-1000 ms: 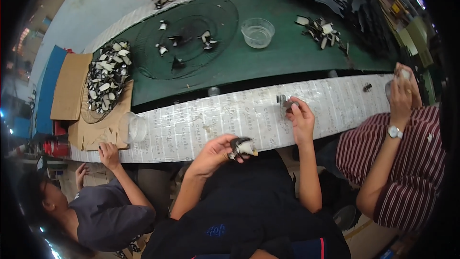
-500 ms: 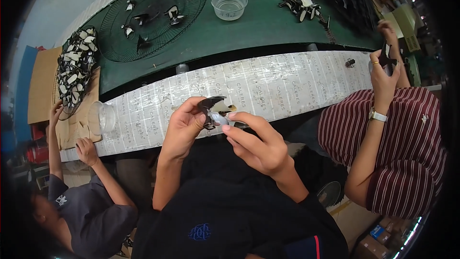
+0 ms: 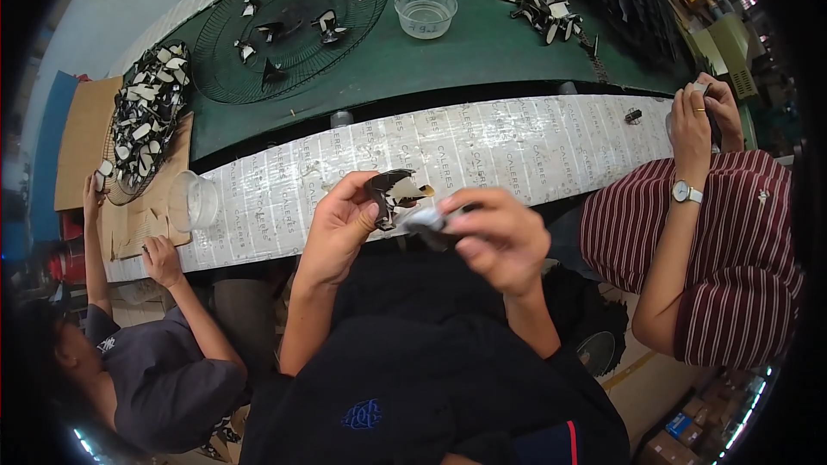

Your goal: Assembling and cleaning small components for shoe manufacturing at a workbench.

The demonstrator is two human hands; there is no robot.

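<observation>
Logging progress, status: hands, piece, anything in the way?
Left fingers gripping black-and-white piece. Right fingers holding blurred grey item beside it. Blur hides whether they touch. No obstruction seen between them.

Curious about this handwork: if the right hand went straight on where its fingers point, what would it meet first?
Probably the black-and-white piece in the left hand, just left of the blurred right hand, though depth is unclear.

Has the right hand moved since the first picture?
Yes: the right hand has come toward the person, from over the white-covered bench to its near edge.
</observation>
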